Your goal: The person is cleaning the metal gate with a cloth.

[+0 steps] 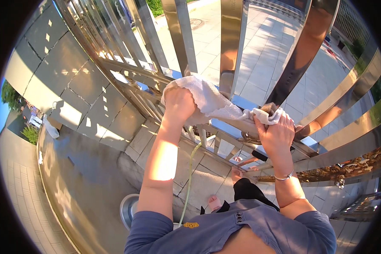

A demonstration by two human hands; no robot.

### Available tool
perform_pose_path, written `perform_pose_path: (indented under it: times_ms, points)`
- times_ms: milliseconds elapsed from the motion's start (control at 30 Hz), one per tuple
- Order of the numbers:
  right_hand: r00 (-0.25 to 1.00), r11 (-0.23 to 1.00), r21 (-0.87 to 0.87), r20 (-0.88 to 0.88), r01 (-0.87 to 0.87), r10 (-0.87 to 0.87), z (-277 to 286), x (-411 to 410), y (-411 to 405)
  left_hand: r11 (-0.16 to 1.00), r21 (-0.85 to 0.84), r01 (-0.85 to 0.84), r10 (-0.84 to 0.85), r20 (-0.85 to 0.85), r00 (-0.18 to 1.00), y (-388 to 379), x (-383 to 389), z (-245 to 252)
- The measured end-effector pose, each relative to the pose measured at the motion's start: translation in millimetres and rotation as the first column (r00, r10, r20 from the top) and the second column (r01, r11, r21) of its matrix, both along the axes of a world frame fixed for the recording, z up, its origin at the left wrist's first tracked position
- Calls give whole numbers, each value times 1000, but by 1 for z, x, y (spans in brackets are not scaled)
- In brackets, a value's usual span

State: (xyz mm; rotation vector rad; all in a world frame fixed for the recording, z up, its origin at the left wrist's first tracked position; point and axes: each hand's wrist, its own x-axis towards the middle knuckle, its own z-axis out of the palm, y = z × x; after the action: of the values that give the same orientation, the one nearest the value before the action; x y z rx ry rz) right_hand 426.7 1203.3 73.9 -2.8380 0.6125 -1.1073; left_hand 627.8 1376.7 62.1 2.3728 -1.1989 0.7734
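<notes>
A damp-looking white cloth stretches between my two hands, twisted narrow toward its right end. My left hand is closed in a fist on the wide, draped end, against the horizontal rail of a polished metal gate. My right hand grips the bunched right end beside a broad upright bar. Part of the rail is hidden behind the cloth. Just below the cloth, between my hands, a metal ring-shaped fitting shows on the gate.
A metal basin stands on the ground at my left. A pale green hose runs up from near my body toward the gate's bottom. Left of the gate rises a tiled wall. Ornate gold-coloured trim crosses the gate's lower right.
</notes>
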Motion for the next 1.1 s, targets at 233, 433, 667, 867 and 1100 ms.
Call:
perform_pose_path:
  times_ms: [233, 433, 667, 867, 1100]
  points:
    - [999, 999, -26, -48, -19, 18, -3, -7, 0, 971, -32, -237, 234, -75, 969, -18, -39, -23]
    - [996, 994, -70, -22, -86, 85, -5, -12, -1, 952, -40, -304, 291, -191, 937, -18, -46, -25]
    - [996, 992, -87, -4, -88, 88, -7, -9, 2, 996, 84, -8, 16, -90, 996, -1, -7, 4]
    - [998, 991, -119, -16, -66, 64, -8, -10, -3, 963, -246, -112, 96, -78, 992, -12, -31, -33]
    - [964, 986, -50, 211, -157, 164, -14, -19, 11, 903, -309, -297, 241, -206, 948, 14, -21, -47]
